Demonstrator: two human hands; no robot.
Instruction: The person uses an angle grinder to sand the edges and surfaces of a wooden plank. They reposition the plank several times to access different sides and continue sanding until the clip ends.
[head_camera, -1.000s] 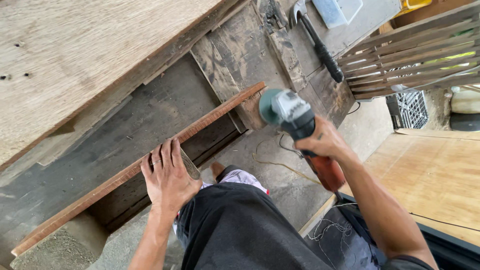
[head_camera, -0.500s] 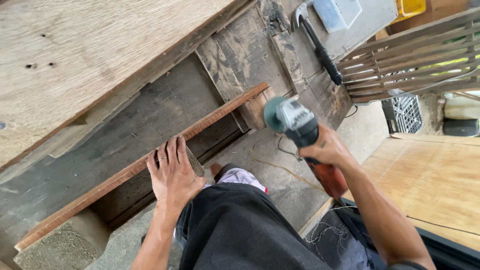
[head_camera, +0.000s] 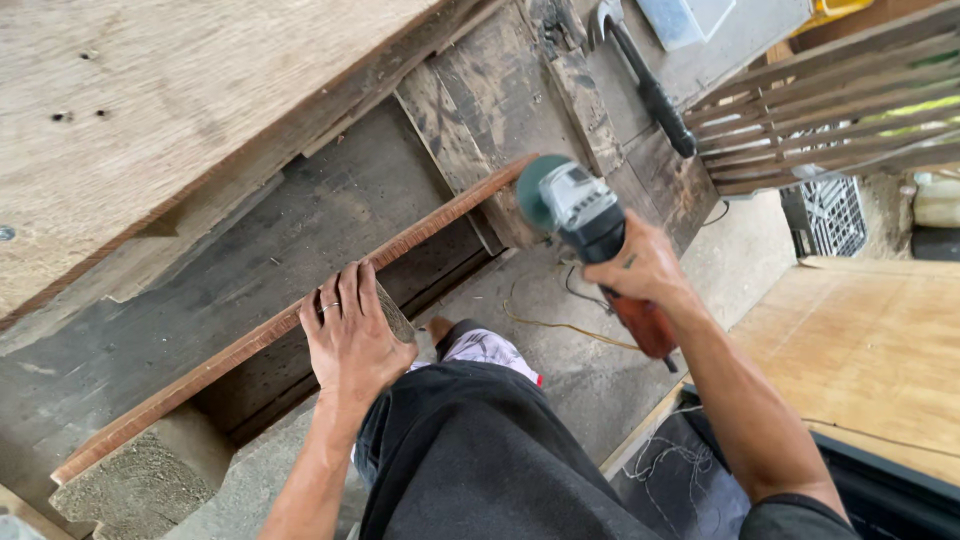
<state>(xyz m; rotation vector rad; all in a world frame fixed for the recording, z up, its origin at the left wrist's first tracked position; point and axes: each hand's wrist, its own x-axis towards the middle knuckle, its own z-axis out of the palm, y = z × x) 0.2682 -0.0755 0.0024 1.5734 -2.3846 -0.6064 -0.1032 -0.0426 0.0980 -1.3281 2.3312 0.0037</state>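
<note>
**Hands set on strip and grinder**

Left hand (head_camera: 350, 335) spread flat, palm down on the wooden strip (head_camera: 230, 350), fingers open, clasping nothing. Right hand (head_camera: 640, 265) wrapped tight round the body of the angle grinder (head_camera: 580, 215).

Top left, a pale plywood sheet (head_camera: 150, 100); below it, the dark plank surface (head_camera: 200, 290). Long reddish strip laid aslant across that surface, near end resting on a concrete block (head_camera: 140, 480), far end just beside the grinder's green guard. Grinder held off the wood, disc facing the strip's far end; contact hard to tell. Beyond it, a black-handled hammer (head_camera: 650, 95) lying on the planks.

Judged from this: approach to the strip's far end, cutting or grinding not clearly begun. Next move calls for firm downward pressure from the flat palm, a steady wrist, and fingers kept well apart from the disc.
</note>
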